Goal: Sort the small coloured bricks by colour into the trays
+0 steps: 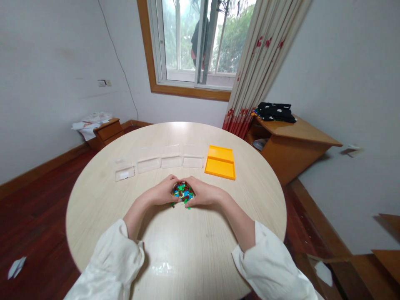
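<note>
A heap of small toy bricks [183,191], in green, blue and brown with a few pale ones, lies on the round table [187,250]. My left hand [162,191] curls round its left side, and my right hand [201,191] curls round its right side. Together the fingers and thumbs form a ring about the heap, with the fingertips almost meeting at the far side. A few loose bricks stick out near the thumbs. Part of the heap is hidden behind the fingers.
Beyond my hands stand several clear plastic boxes with raised lids, including a box [193,161] and a far-left box [125,173] with something white inside. To their right lies an open yellow case [220,168]. A wooden desk [300,133] stands behind the table at right.
</note>
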`<action>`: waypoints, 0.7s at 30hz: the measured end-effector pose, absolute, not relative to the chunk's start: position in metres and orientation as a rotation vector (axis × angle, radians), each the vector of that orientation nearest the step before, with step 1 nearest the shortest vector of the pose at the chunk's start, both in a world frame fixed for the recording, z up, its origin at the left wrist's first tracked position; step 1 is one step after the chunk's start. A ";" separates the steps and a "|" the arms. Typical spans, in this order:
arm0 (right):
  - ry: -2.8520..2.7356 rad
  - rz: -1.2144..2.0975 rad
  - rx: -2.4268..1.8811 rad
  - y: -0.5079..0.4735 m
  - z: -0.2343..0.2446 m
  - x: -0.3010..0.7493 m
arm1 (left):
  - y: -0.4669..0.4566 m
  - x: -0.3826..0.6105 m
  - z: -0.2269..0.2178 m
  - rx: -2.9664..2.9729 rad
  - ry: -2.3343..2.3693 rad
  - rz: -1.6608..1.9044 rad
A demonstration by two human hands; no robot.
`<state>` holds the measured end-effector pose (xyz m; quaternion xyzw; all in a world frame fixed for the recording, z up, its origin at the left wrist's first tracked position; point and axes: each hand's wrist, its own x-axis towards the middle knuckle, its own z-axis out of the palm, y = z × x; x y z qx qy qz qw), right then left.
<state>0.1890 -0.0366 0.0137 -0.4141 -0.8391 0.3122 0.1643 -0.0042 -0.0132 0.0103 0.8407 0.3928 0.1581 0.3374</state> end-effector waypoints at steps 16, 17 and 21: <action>-2.204 0.759 -1.381 -0.037 0.020 0.179 | -0.018 0.007 0.017 2.102 1.088 0.605; -2.186 0.765 -1.372 -0.037 0.022 0.180 | -0.018 0.006 0.019 2.081 1.082 0.613; -2.136 0.822 -1.320 -0.039 0.028 0.184 | -0.017 0.000 0.025 1.989 1.033 0.642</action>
